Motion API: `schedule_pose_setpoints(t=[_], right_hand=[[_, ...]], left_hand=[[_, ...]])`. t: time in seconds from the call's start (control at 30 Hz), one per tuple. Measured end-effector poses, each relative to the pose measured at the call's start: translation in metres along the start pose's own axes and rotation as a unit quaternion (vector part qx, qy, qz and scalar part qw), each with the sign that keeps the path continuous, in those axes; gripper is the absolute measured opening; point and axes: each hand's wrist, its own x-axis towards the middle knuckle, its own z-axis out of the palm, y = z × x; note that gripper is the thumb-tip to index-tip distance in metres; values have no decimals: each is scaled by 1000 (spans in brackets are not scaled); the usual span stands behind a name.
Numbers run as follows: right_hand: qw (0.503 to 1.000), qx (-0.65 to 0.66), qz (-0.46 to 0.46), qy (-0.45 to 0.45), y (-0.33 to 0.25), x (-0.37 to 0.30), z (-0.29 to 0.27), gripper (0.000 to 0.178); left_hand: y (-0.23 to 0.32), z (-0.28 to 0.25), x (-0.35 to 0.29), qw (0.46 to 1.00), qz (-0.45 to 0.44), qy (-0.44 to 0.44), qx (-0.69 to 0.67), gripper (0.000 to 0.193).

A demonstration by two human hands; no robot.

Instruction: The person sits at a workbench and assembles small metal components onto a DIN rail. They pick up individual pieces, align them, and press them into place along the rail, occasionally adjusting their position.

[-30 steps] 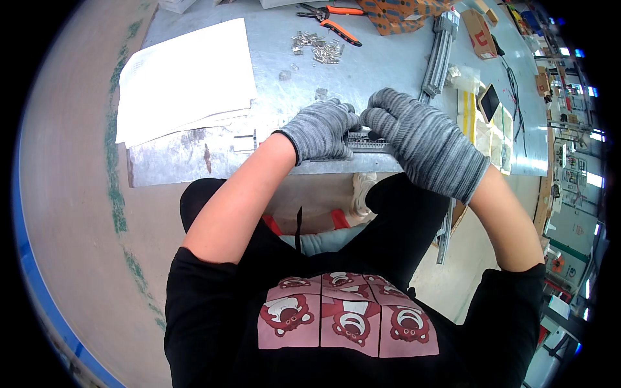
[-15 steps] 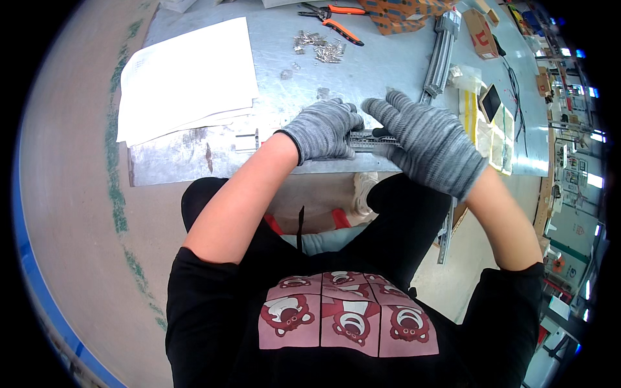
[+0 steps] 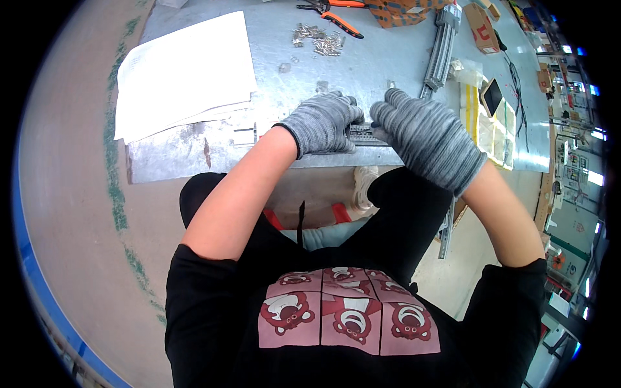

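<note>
A metal mounting rail lies along the near edge of the table and carries a row of grey terminal blocks. My left hand, in a grey knitted glove, lies over the row with its fingers curled around it. At the row's right part is my right hand, gloved the same way. Its fingers are bent together and their tips meet the blocks; whatever they pinch is hidden. Small clear pieces lie just beyond my left hand.
White paper sheets cover the table's left side. At the back are orange-handled pliers and a pile of small metal pins. A long grey terminal strip, a small carton and a dark-screened device lie to the right.
The fingers of my right hand have drawn closer together and lowered onto the row of blocks. My left hand stays on the row. The whole view has shifted slightly.
</note>
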Motion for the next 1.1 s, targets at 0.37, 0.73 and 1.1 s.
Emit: schedule_pose_setpoints(t=[0.37, 0.73, 1.1], right_hand=[[998, -36, -7, 44, 11, 0, 14, 23], [988, -52, -107, 102, 18, -8, 19, 28], [996, -47, -30, 66, 15, -3, 23, 29]], left_hand=[[-3, 8, 4, 999, 11, 19, 24, 49], [0, 5, 3, 1000, 1, 12, 21, 52], [1, 7, 6, 999, 3, 11, 36, 53]])
